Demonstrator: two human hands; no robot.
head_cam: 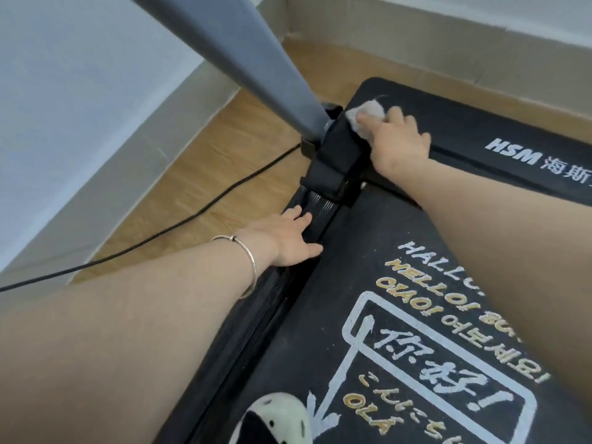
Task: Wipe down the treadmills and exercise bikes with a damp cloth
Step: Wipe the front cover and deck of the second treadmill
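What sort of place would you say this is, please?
Likely a home or small gym: a treadmill with a grey post on a wooden floor, the right hand holding a cloth to it.

Pale grey cloth (365, 118), black treadmill (480, 129), white-and-yellow lettered mat (336, 363).

left side: wood floor (240, 139) open; black power cord (198, 213) trails across it
front corner: slanted grey upright (243, 59) and its black bracket (339, 149) in the way
motor cover (464, 116): top mostly bare
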